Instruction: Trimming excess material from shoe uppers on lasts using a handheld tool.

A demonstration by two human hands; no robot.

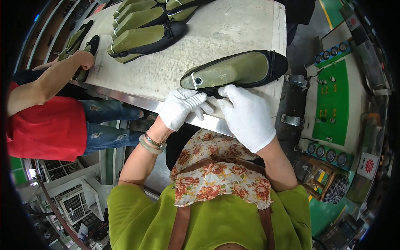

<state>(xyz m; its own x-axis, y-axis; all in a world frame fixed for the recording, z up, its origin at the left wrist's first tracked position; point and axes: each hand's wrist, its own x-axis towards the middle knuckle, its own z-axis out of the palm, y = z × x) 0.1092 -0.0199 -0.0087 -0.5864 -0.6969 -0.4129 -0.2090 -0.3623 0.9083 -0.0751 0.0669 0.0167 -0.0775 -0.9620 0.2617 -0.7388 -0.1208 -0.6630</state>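
Two gloved hands pinch the black shoe's edge
Left hand (180,107) and right hand (246,116) fingers grip black shoe (235,71); a hard pull might tip it off the table (233,33)

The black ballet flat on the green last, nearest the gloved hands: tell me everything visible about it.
The black ballet flat shoe lies on its side near the front edge of the pale worn worktable, toe pointing right, stretched over an olive-green plastic last. A small bow sits at the toe, and a metal socket and a white band show at the heel. The left hand and right hand, both in white fabric gloves, meet at its lower edge, fingertips on the rim. It lies apart from the other lasted shoes farther back.
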